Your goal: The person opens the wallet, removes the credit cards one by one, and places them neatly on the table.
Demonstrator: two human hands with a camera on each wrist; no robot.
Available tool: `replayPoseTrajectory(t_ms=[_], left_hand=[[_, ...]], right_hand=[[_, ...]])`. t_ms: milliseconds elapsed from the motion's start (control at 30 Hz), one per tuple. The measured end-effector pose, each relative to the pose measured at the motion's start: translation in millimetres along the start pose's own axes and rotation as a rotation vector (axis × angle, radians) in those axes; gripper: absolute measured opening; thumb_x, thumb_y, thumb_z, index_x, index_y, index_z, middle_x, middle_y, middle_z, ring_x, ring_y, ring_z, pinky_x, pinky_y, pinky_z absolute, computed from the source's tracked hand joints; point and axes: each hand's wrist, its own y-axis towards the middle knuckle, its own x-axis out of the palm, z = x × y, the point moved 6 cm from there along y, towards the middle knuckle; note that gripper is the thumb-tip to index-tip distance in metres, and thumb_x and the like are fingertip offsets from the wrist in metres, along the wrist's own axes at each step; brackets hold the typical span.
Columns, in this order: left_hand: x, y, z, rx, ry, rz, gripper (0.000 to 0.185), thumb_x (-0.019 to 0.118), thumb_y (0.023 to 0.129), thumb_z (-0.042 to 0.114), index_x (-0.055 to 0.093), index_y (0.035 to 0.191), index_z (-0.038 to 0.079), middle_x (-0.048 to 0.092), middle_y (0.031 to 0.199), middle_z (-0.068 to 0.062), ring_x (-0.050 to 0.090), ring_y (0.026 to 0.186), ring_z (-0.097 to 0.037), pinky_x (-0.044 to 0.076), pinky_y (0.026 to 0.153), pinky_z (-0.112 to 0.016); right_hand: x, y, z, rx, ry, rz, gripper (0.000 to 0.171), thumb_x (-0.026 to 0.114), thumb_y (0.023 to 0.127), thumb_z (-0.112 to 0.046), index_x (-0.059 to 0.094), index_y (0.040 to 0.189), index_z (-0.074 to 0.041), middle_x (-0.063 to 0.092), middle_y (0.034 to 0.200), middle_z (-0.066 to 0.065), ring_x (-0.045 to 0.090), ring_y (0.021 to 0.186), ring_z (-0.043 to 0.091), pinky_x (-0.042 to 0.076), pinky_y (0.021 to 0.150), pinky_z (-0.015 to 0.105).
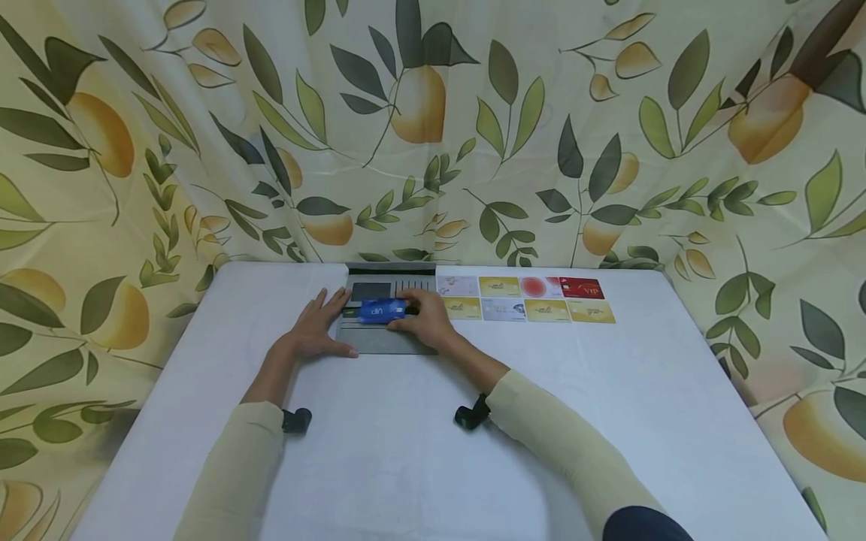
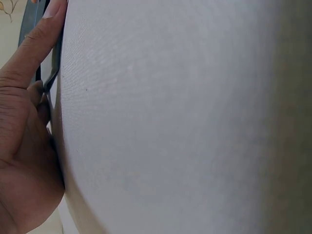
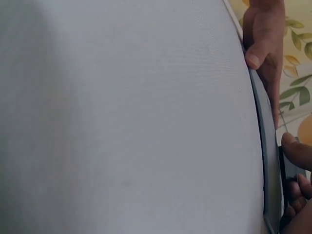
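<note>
A flat grey panel, with a dark screen and printed lines, lies at the far edge of the table. My right hand pinches a blue card marked VIP by its right end, over the middle of the panel. My left hand rests at the panel's left edge, fingers spread and thumb on the near-left corner. In the left wrist view the left hand shows its thumb along the panel's edge. The right wrist view shows the panel edge-on, with part of the right hand beside it.
To the right of the panel, two rows of cards lie flat, among them a red VIP card, a gold card and a card with a red circle. A white cloth covers the table. Behind hangs a fruit-patterned curtain.
</note>
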Motion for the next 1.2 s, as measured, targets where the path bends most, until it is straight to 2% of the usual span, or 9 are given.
replayPoseTrajectory(t_ms=[267,600,800,1000,1200], left_hand=[[1.0,0.5,-1.8,-0.003,-0.001,0.000,0.129,0.092,0.074,0.051,0.014,0.170,0.017,0.004,0.177,-0.008,-0.012,0.160,-0.038,-0.005,0.127,-0.057],[2.9,1.6,-2.2,-0.005,-0.012,-0.005,0.130,0.092,0.073,0.053,0.013,0.171,0.019,0.003,0.177,-0.006,-0.013,0.160,-0.036,-0.005,0.127,-0.057],[0.2,-1.0,0.4,0.006,-0.025,-0.001,0.129,0.093,0.073,0.050,0.014,0.170,0.016,0.004,0.177,-0.008,-0.013,0.160,-0.037,-0.005,0.127,-0.058],[-2.0,-2.3,2.4,0.017,-0.027,-0.001,0.127,0.092,0.075,0.050,0.015,0.170,0.014,0.004,0.177,-0.008,-0.012,0.160,-0.038,-0.005,0.127,-0.059],[-3.0,-1.7,2.6,0.027,-0.033,0.004,0.127,0.093,0.075,0.048,0.015,0.170,0.014,0.004,0.177,-0.009,-0.012,0.160,-0.038,-0.005,0.127,-0.058]], right_hand=[[-14,-11,3,-0.005,0.014,0.019,0.063,0.096,0.078,-0.016,0.070,0.133,-0.002,0.070,0.128,0.013,0.061,0.118,0.027,0.053,0.102,0.042],[-30,-24,11,-0.013,-0.045,0.015,0.065,0.097,0.077,-0.018,0.070,0.134,-0.001,0.068,0.122,0.012,0.056,0.114,0.027,0.048,0.102,0.044],[-36,-28,15,-0.013,-0.075,0.022,0.065,0.098,0.076,-0.021,0.071,0.133,-0.003,0.068,0.124,0.012,0.053,0.117,0.029,0.046,0.100,0.043],[-41,-32,17,0.011,-0.084,0.026,0.063,0.097,0.076,-0.019,0.072,0.132,-0.004,0.066,0.117,0.011,0.055,0.116,0.029,0.048,0.102,0.045],[-46,-36,23,0.016,-0.081,0.029,0.063,0.097,0.076,-0.018,0.071,0.131,-0.002,0.069,0.122,0.012,0.059,0.113,0.027,0.050,0.100,0.043]])
